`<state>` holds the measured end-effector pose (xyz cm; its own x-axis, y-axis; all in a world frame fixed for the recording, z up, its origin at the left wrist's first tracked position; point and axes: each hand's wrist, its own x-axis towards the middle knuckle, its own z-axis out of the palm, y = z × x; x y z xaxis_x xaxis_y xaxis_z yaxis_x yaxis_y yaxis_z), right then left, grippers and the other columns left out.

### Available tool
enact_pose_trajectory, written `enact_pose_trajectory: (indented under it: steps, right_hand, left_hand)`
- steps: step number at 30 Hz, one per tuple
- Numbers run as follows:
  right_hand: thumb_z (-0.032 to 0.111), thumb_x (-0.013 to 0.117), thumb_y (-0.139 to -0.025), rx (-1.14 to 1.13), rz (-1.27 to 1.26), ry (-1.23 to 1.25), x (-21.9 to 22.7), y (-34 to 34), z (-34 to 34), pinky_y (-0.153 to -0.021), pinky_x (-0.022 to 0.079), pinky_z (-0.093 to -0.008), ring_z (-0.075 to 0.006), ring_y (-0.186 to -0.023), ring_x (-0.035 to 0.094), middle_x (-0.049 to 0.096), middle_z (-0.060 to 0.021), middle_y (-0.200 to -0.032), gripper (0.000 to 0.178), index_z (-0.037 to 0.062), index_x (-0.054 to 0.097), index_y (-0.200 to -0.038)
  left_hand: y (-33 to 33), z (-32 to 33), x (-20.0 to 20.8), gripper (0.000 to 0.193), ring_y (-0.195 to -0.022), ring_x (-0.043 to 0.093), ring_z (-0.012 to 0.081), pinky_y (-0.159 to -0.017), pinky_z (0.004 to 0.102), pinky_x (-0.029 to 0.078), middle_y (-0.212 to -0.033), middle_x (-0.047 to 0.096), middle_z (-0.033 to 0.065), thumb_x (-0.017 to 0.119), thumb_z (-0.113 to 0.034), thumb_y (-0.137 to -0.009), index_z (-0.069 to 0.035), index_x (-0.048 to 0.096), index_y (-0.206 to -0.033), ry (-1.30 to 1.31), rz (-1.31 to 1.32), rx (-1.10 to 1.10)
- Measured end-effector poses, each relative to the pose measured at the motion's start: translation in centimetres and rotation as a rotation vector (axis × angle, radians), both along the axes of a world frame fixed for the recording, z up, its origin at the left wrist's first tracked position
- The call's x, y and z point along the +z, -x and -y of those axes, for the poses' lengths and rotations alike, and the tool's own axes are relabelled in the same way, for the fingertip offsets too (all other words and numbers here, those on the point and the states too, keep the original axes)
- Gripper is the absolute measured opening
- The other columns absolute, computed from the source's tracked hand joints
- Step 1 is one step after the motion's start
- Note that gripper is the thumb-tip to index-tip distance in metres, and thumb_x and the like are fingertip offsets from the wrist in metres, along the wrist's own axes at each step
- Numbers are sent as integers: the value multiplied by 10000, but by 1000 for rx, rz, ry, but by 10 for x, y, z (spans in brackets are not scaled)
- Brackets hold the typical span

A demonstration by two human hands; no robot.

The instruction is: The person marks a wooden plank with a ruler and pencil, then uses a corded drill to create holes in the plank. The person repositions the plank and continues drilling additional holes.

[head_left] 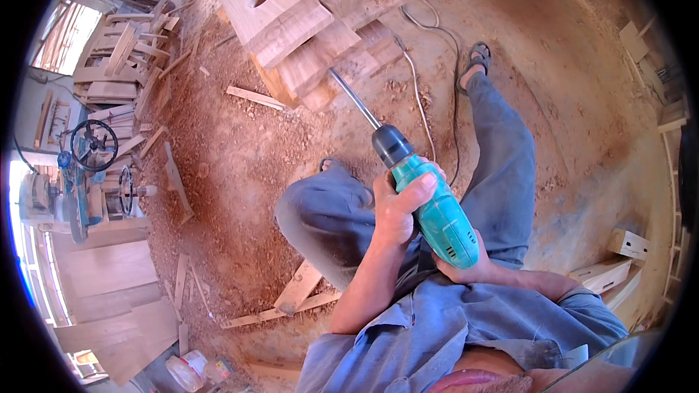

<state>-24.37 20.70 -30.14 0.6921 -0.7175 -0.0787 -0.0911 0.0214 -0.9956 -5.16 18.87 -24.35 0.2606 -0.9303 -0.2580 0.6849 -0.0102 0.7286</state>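
Both hands wrapped tight on the teal drill [435,211], left hand [399,207] up front, right hand [466,266] at the back; I'd keep the long bit [354,98] square to that wood stack [320,29].

Dusty red dirt floor [240,145] with wood scraps, stacked planks [120,65] on the left, blue machine with wheels [80,175], bright sunny window [69,36], wooden boxes [626,244] on the right

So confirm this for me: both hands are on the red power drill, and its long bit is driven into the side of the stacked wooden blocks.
Not quite: the power drill is teal green, not red, as the head view shows. The rest holds: the left hand grips its front, the right hand holds its rear, and the long bit is driven into the side of the stacked wooden blocks.
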Motion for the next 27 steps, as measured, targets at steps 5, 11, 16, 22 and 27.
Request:
enact_pose_trajectory:
  steps: [5, 11, 16, 22, 27]
  right_hand:
    - [-14, 744, -826, 13, -29, 29, 0, 1, 0, -720, 525, -316, -136, -836, 650, 704, -49, -920, 260, 22, 655, -1068]
    - [-10, 741, -826, 49, 37, 194, -4, 1, 6, -716, 523, -314, -139, -821, 646, 703, -48, -925, 264, 24, 651, -1072]
    - [-18, 752, -816, 18, -43, 25, 4, 2, 3, -693, 510, -303, -124, -802, 634, 699, -34, -904, 264, 29, 654, -1057]
    - [-27, 756, -810, -5, -57, 11, 6, 1, 0, -678, 497, -292, -110, -800, 628, 698, -17, -900, 257, 33, 657, -1039]
    - [-23, 761, -809, 8, -55, 7, 3, 2, 0, -673, 498, -290, -111, -803, 636, 701, -22, -900, 253, 35, 658, -1033]
  left_hand:
    - [-1, 0, 1, 448, -836, 712, 300, -716, 434, 620, -1004, 684, 193, 795, -246, -825, 28, 609, -1127, 1, 41, -7]
    - [-1, 2, -2, 459, -841, 712, 299, -706, 433, 620, -1001, 683, 201, 800, -248, -821, 31, 607, -1131, 9, 47, -4]
    - [-2, 0, -1, 463, -836, 712, 298, -697, 433, 621, -1000, 684, 206, 802, -251, -821, 31, 606, -1130, 28, 49, -9]
    - [-3, 0, 2, 472, -830, 712, 296, -692, 430, 620, -996, 685, 207, 807, -260, -821, 37, 607, -1128, 15, 30, -20]
    - [-4, 1, 3, 465, -825, 714, 292, -690, 421, 617, -994, 687, 205, 805, -262, -820, 49, 619, -1110, 28, 18, -20]
